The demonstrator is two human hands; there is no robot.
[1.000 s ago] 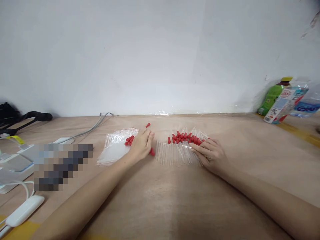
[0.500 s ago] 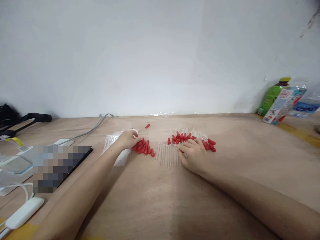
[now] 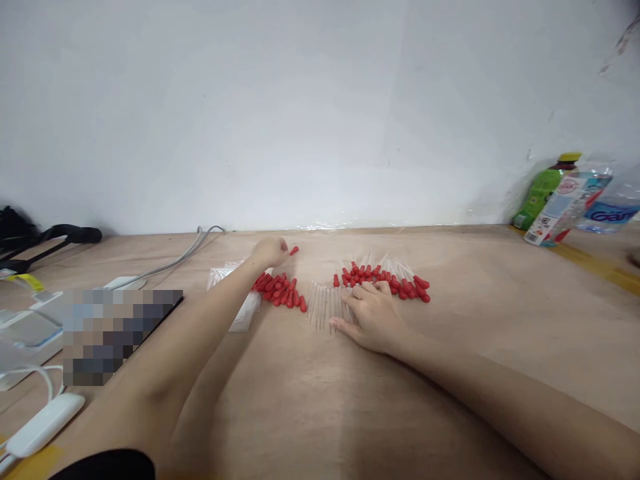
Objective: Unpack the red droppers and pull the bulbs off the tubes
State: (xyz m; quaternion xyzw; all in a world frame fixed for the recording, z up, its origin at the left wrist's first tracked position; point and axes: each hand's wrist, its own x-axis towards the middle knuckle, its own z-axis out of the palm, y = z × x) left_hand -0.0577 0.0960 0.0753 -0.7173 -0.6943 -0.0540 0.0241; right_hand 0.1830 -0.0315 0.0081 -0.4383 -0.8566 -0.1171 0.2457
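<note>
Head view. The left forearm [image 3: 200,347] covers part of the plastic bags [image 3: 245,315]. The right hand [image 3: 376,317] conceals the far-right portion of the row of clear tubes [image 3: 323,308]; their number cannot be read. A dark flat object [image 3: 117,337] at the left is pixelated. A black shape [image 3: 107,465] is cut off by the lower edge and cannot be identified. The black object [image 3: 45,243] at the far left is also cropped.

The worktop [image 3: 280,393] has a wood-like surface and meets a pale wall [image 3: 300,113]. Yellow tape [image 3: 595,265] runs along its right side. A green bottle [image 3: 540,197], a carton-like pack [image 3: 565,210] and a clear bottle [image 3: 613,212] stand or lean at the right. A power strip [image 3: 33,330] and a white adapter [image 3: 47,425] lie at the left, near a grey cable [image 3: 185,255].

Left grip: the left hand [image 3: 270,253] has curled fingers beside a single red bulb [image 3: 294,251]; closure and contact cannot be determined. A pile of red bulbs [image 3: 281,291] lies nearer the viewer, beside the bags. Right grip: open, palm down, fingers and thumb spread over the clear tubes. Beyond this hand lie tubes fitted with red bulbs [image 3: 377,274], their clear ends pointing toward the wall.
</note>
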